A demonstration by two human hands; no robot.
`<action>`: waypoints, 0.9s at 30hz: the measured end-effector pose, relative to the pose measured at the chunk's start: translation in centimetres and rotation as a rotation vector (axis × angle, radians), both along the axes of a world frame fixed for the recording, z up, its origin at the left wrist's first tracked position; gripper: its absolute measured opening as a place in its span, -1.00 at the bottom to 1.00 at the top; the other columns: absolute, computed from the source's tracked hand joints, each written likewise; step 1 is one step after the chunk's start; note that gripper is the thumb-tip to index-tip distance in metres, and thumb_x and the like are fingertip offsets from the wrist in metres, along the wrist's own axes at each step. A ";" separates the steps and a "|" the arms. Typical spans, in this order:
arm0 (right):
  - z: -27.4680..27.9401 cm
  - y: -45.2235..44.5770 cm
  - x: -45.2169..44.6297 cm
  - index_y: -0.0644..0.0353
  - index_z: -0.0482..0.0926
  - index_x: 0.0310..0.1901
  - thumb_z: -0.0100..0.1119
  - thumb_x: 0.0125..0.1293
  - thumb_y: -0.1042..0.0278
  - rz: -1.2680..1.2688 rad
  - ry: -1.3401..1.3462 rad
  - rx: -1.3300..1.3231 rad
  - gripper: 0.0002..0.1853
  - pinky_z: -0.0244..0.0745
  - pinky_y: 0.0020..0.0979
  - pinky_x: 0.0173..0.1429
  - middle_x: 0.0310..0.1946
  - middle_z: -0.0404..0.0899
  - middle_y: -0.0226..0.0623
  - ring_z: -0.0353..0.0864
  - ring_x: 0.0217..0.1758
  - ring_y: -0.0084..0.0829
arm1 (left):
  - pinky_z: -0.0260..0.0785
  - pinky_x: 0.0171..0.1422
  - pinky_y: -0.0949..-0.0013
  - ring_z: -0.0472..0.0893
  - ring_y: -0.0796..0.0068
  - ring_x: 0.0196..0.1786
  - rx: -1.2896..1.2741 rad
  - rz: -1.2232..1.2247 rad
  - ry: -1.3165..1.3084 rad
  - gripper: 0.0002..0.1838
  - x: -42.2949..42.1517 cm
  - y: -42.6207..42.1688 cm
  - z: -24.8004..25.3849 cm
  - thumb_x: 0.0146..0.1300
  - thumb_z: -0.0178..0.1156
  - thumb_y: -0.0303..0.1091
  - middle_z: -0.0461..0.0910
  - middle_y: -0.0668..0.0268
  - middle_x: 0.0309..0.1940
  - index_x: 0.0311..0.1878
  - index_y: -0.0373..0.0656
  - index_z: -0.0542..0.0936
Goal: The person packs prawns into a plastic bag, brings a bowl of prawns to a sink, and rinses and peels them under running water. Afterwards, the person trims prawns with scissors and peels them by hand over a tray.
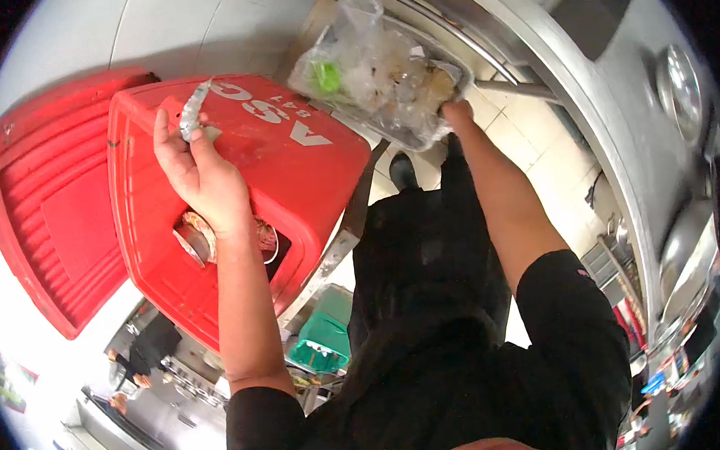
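My left hand (204, 173) is raised over a large red bin (323, 157) with white lettering. Between its thumb and fingers is a curved, silvery translucent strip (191, 112); whether it is twisted plastic I cannot make out. Below that wrist, an opening in the bin shows a pale-rimmed round thing (192, 243) and other contents, partly hidden by my forearm. Over on the other side, my right hand (456, 113) grips the near right corner of a metal tray (404, 136). Clear plastic bags (384, 75) with yellowish contents and a bright green item (326, 77) lie in it.
A ribbed red lid (53, 194) leans beside the bin at the left. Beneath it, a green container (321, 334) stands near my legs. A steel counter (565, 72) curves along the right, with a metal bowl (679, 90) on it. People are at work at lower left.
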State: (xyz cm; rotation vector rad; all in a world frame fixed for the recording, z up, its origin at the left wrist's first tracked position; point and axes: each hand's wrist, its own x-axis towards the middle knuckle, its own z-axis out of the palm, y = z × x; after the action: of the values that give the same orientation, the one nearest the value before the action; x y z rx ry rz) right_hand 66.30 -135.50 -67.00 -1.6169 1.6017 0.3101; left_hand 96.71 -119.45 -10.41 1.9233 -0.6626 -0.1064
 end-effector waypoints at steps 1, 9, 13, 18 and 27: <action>1.3 0.5 -2.2 0.38 0.63 -0.19 0.22 0.00 0.20 -0.029 0.049 -0.002 -0.59 0.54 -0.20 -0.15 -0.30 0.68 -0.01 0.69 -0.24 -0.18 | 0.34 0.06 0.49 0.48 0.59 -0.12 -0.012 -0.007 0.029 -0.55 -0.1 -0.1 0.1 0.41 -0.09 -0.58 0.52 0.25 -0.10 0.36 -0.26 0.24; 9.9 3.3 -20.7 0.31 0.52 0.04 0.11 0.14 0.06 -0.242 0.118 -0.014 -0.47 0.49 -0.06 0.10 -0.04 0.62 0.12 0.61 0.02 0.07 | 0.39 -0.02 0.48 0.52 0.55 -0.15 0.040 -0.036 -0.060 -0.58 0.8 0.3 -1.0 0.42 -0.07 -0.55 0.56 0.22 -0.10 0.32 -0.27 0.26; 13.3 3.0 -25.9 0.33 0.47 0.03 0.09 0.14 0.08 -0.331 0.242 -0.086 -0.47 0.50 -0.07 0.09 -0.07 0.61 0.17 0.61 0.03 0.09 | 0.40 -0.03 0.48 0.54 0.55 -0.15 0.088 -0.052 -0.107 -0.58 0.8 0.3 -0.9 0.42 -0.06 -0.53 0.58 0.22 -0.10 0.32 -0.26 0.27; 14.8 4.6 -34.0 0.23 0.47 0.03 0.04 0.19 0.12 -0.397 0.188 -0.030 -0.56 0.49 -0.05 0.12 -0.08 0.62 0.12 0.60 0.03 0.08 | 0.40 -0.07 0.48 0.52 0.57 -0.17 0.096 -0.093 -0.095 -0.57 1.4 0.7 -1.1 0.41 -0.03 -0.51 0.55 0.26 -0.13 0.33 -0.25 0.28; 13.2 9.4 -49.0 0.25 0.42 0.11 0.10 0.13 0.16 -0.518 0.366 -0.083 -0.48 0.47 -0.08 0.15 -0.01 0.59 0.13 0.59 0.09 0.06 | 0.40 -0.12 0.50 0.52 0.56 -0.23 0.141 -0.087 -0.124 -0.54 1.6 0.4 -1.3 0.40 -0.01 -0.51 0.54 0.27 -0.13 0.35 -0.29 0.24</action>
State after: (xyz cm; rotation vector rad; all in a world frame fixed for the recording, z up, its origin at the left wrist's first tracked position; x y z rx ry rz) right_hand 17.31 -126.11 -53.79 -1.1854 2.2684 0.2734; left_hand 98.32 -119.09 -11.66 2.0489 -0.8412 -0.0903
